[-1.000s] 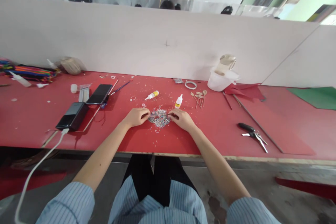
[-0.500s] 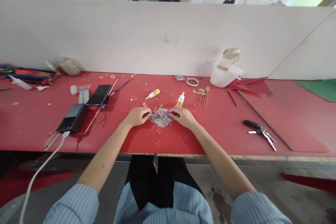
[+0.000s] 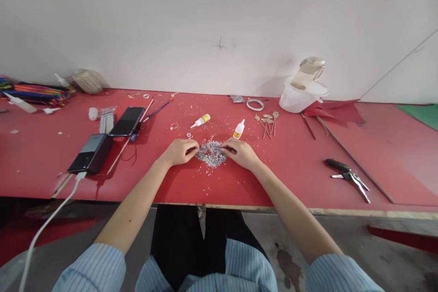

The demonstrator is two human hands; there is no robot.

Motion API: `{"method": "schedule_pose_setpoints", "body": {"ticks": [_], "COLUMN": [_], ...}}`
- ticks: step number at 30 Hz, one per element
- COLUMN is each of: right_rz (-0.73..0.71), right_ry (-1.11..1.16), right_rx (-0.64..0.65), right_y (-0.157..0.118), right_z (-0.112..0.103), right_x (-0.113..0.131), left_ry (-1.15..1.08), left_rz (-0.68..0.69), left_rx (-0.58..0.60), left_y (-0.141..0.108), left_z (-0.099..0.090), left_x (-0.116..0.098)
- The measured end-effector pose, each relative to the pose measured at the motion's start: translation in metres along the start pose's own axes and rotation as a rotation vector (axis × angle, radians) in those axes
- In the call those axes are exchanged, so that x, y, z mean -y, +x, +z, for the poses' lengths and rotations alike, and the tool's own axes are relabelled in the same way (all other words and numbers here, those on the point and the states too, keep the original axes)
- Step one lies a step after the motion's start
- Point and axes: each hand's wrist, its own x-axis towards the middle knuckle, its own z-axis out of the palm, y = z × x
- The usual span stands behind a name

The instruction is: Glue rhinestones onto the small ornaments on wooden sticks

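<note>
A loose pile of small shiny silvery pieces is spread on the red tabletop before me. At its left edge rests my left hand, thumb and fingers pinched together. My right hand is pinched the same way at the right edge. Whatever either set of fingertips holds is too small to make out. Just beyond the right hand a small glue bottle with a yellow label stands tilted or lies. A second glue bottle lies on its side behind the pile.
Left are a phone, a black power bank with a white cable, and a paintbrush. Rightward lie a tape ring, flower-topped sticks, a white tub and keys. A white partition rises behind.
The camera view has shifted slightly, so the table things sit a little differently in the picture. Both hands stay pinched at the edges of the pile.
</note>
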Motion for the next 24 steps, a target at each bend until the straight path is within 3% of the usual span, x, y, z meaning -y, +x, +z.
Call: {"method": "schedule_pose_setpoints", "body": {"ticks": [24], "right_rz": [-0.007], "right_ry": [-0.028], "right_rx": [0.060], "right_y": [-0.0082], "right_z": [-0.0077], "right_x": [0.0072], "left_ry": [0.009], "left_rz": [0.079], "left_rx": [0.099], "left_y": [0.0014], "left_z": [-0.0063], "left_x": [-0.0084]}}
